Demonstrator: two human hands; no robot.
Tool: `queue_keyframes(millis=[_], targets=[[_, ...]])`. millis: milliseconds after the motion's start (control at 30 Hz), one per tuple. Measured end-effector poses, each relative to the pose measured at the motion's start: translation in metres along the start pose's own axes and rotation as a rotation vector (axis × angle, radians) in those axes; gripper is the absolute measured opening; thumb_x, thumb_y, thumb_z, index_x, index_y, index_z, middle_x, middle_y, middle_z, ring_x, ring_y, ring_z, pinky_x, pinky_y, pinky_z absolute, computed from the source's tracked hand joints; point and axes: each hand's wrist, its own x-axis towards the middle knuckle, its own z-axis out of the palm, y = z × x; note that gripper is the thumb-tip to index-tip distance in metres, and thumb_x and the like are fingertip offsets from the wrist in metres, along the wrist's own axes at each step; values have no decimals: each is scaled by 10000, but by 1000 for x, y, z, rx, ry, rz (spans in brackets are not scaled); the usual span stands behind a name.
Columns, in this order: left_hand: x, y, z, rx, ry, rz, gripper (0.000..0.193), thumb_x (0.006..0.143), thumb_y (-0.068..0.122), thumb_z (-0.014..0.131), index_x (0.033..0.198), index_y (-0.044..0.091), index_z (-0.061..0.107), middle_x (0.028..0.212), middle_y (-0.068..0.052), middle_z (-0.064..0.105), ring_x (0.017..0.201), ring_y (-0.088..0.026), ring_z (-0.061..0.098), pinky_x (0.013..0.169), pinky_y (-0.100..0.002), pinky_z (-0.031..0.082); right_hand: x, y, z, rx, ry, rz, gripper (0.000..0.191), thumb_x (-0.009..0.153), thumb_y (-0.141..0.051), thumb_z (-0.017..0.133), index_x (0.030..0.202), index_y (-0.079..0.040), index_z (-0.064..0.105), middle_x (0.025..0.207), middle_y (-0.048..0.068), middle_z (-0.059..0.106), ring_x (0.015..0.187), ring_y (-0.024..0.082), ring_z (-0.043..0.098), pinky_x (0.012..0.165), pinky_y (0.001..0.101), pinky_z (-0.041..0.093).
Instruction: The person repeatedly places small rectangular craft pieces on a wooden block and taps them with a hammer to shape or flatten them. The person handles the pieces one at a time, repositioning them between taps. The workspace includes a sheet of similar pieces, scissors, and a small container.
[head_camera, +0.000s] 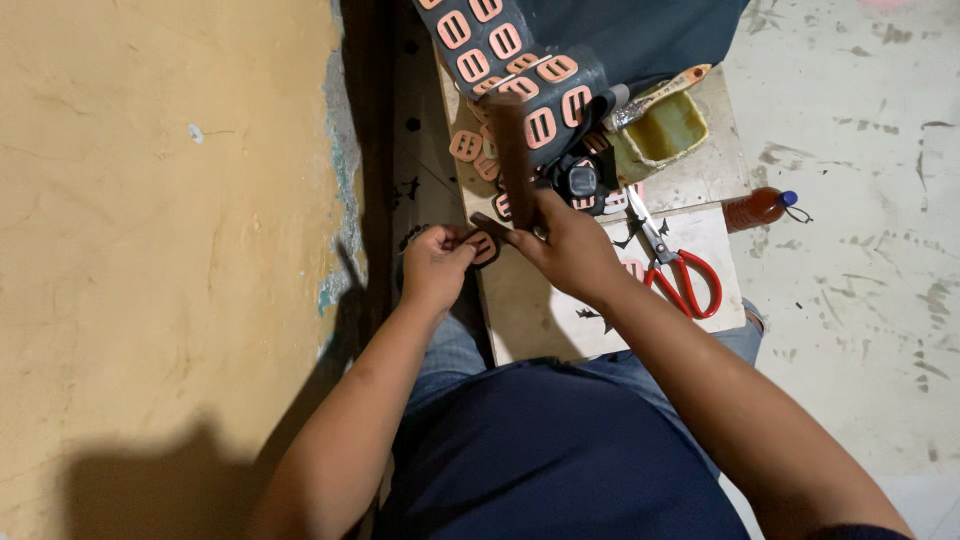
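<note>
Pinching a small dark buckle-shaped leather piece (484, 247) in my left hand (436, 264), I keep it at the near left edge of the table (525, 310), fingers closed around it. My right hand (575, 248) is closed around a brown tool handle (513, 160) that rises away from me, blurred; I cannot tell what kind of tool it is, though its lower end meets the piece. I judge I am partway through working this one piece, trimming or pressing its edge.

Beyond the piece, further up the table, a dark sheet (520, 60) carries rows of orange buckle shapes (540, 126), with loose ones beside it. Right of the piece lie red-handled scissors (672, 262) on a pale board (700, 235), and past them a yellowish tub (666, 130) with a brush (655, 95) resting across it.

The next move, I think, calls for a steady left grip and a short, controlled stroke from the tool, kept clear of my fingertips.
</note>
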Motion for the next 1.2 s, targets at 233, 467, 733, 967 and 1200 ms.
queue_keyframes(millis=[233, 467, 733, 967, 1200], targets=[[-10, 28, -2, 265, 58, 125, 159, 856, 116, 779, 972, 7, 782, 919, -94, 799, 793, -124, 737, 742, -287, 564, 39, -32, 6, -371, -219, -26, 317, 870, -292, 711, 1129, -144, 605, 917, 147, 733, 856, 392, 697, 706, 531, 521], [-6, 6, -1, 117, 133, 47, 130, 821, 65, 771, 911, -27, 756, 821, -89, 761, 734, -157, 697, 693, -311, 554, 10, -18, 8, -391, -96, -187, 252, 910, -283, 694, 1025, -93, 574, 910, 138, 698, 779, 399, 682, 653, 525, 521], [-2, 2, -4, 126, 98, -20, 143, 818, 103, 733, 911, -1, 765, 828, -76, 771, 745, -155, 701, 703, -318, 539, 22, -13, 15, -357, -123, -155, 254, 867, -280, 711, 1014, -109, 594, 911, 128, 702, 811, 389, 684, 662, 523, 519], [-8, 22, -6, 409, 158, 105, 190, 784, 178, 782, 869, 9, 779, 798, -158, 768, 715, -257, 738, 687, -351, 542, 19, -8, 10, -369, -130, -208, 287, 843, -290, 726, 1015, -97, 602, 926, 124, 704, 808, 393, 683, 661, 520, 525], [-4, 20, -10, 422, 81, 182, 165, 798, 178, 755, 874, 35, 787, 791, -158, 755, 695, -270, 745, 676, -359, 558, 25, -5, 12, -327, -145, -213, 255, 868, -279, 726, 1039, -124, 620, 910, 121, 704, 787, 384, 687, 655, 510, 528]])
